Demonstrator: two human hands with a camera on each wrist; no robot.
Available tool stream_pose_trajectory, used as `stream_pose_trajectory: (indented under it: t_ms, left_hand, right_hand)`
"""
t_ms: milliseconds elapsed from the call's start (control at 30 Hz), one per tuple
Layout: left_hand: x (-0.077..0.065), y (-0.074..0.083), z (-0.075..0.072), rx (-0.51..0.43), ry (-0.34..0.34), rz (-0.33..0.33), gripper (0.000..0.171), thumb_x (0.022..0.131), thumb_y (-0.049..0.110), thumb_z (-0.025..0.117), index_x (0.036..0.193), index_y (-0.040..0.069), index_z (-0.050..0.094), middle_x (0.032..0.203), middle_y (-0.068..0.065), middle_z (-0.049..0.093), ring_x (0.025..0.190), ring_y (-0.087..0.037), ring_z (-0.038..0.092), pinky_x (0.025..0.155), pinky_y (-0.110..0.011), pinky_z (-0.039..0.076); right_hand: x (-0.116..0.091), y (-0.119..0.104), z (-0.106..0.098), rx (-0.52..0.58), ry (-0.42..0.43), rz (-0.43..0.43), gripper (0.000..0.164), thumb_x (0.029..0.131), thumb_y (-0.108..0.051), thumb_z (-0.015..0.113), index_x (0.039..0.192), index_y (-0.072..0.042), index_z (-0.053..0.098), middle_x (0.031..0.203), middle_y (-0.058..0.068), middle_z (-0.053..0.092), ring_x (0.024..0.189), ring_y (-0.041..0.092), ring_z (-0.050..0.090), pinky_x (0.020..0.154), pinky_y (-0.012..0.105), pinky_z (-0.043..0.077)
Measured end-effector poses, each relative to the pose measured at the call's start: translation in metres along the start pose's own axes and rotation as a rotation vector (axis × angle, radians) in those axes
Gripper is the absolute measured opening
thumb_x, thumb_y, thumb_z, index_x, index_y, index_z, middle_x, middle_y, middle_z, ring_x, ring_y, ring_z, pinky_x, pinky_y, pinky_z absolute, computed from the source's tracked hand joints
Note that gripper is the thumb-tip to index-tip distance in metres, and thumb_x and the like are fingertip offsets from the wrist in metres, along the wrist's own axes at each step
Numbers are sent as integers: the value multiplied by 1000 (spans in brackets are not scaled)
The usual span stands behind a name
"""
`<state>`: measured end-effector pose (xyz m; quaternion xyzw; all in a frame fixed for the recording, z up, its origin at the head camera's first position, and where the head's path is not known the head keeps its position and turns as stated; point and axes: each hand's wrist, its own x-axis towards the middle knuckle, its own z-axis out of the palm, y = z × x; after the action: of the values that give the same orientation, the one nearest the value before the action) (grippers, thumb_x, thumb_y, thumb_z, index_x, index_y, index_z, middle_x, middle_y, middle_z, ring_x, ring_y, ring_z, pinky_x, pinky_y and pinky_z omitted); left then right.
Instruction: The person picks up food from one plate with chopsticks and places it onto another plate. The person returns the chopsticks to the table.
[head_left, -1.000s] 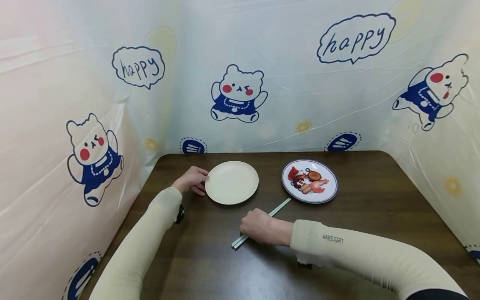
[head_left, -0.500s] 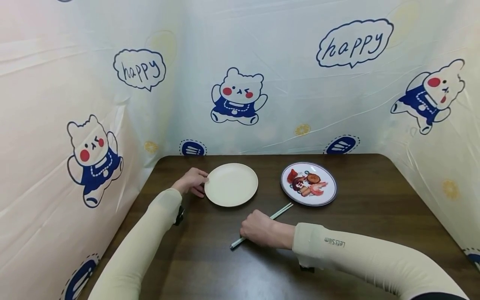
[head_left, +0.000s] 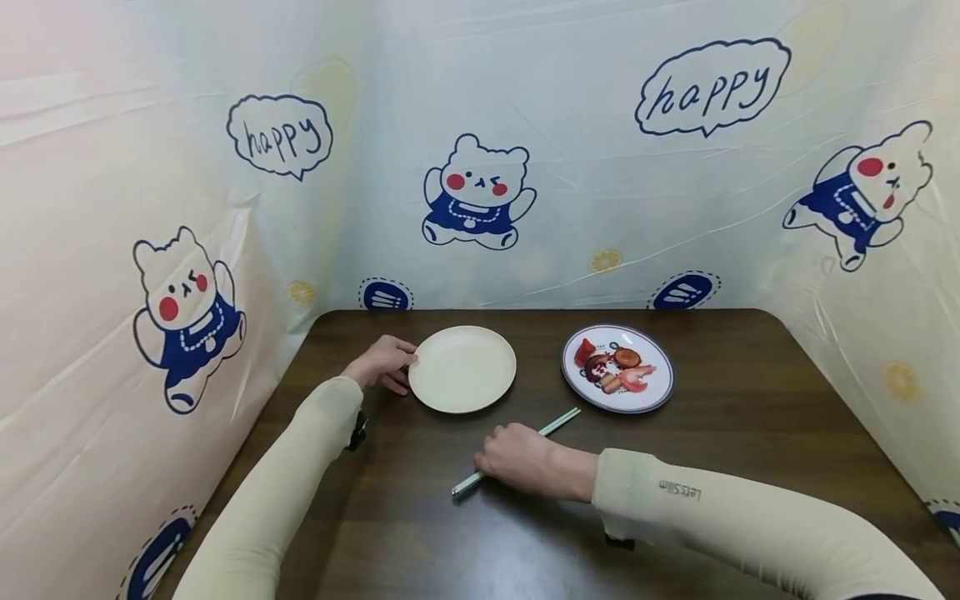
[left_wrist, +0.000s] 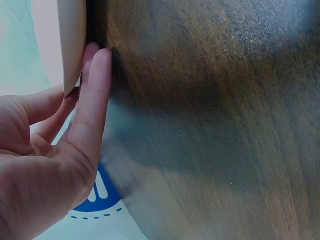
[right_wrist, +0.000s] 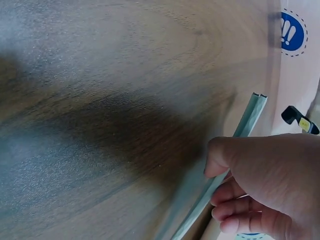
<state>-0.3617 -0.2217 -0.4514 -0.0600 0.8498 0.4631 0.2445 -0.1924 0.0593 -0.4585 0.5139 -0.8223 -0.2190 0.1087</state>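
Observation:
My left hand (head_left: 382, 363) pinches the left rim of a plain cream plate (head_left: 462, 369) at the back of the table. In the left wrist view, the plate's edge (left_wrist: 70, 60) sits between the thumb and the fingers, some of which reach beneath it. My right hand (head_left: 521, 457) grips a pair of pale green chopsticks (head_left: 558, 422) close over the wood, slanting from near left to far right. The right wrist view shows the thumb across the chopsticks (right_wrist: 250, 115) and the other fingers curled on the opposite side. Their middle is hidden by the hand.
Right of the cream plate stands a blue-rimmed white plate (head_left: 618, 369) bearing several colourful food-like pieces or pictures. Beneath everything is a dark wooden table (head_left: 405, 533) with rounded far corners. A printed curtain (head_left: 585, 183) encloses its back and sides.
The right hand has shifted slightly left with the chopsticks, whose near end now reaches a little further left. The left hand and both plates keep their places on the table.

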Motion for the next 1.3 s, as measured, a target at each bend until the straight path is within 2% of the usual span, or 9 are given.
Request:
stream_pose_trajectory:
  t_ms: [233, 533, 800, 967, 1300]
  left_hand:
    - [1, -2, -2, 6, -6, 8, 42, 110, 12, 55, 149, -4, 53, 126, -26, 62, 84, -29, 74, 75, -43, 67]
    - [2, -3, -3, 2, -27, 31, 40, 111, 10, 54, 148, -5, 55, 124, -25, 64, 81, -26, 74, 73, -45, 67]
    - [4, -4, -3, -4, -26, 26, 40, 110, 11, 54, 148, -4, 56, 122, -24, 65, 81, -27, 73, 75, -46, 67]
    - [4, -3, -3, 2, -31, 22, 41, 111, 12, 55, 148, -4, 55, 122, -24, 64, 80, -27, 73, 75, -45, 67]
    - [5, -4, -5, -26, -39, 4, 43, 111, 13, 55, 151, -2, 54, 128, -25, 63, 80, -27, 75, 75, -45, 67]
  right_hand:
    - [-4, 2, -1, -51, -3, -7, 8, 95, -24, 75, 100, -30, 75, 90, -7, 70, 80, 12, 66, 62, 26, 57]
    - [-5, 4, 2, -56, 10, 4, 4, 96, -25, 74, 97, -27, 70, 89, -6, 68, 81, 13, 65, 62, 26, 55]
    - [-7, 7, -6, -73, -10, 30, 4, 100, -25, 70, 102, -24, 67, 92, -5, 67, 83, 14, 63, 62, 25, 55]
    - [-9, 12, -11, -44, -34, 26, 6, 103, -25, 68, 108, -22, 67, 96, -4, 68, 84, 14, 63, 63, 25, 55]
    - [-11, 20, -20, 43, -65, 18, 12, 105, -22, 68, 116, -19, 65, 101, -2, 68, 88, 16, 63, 68, 26, 57]
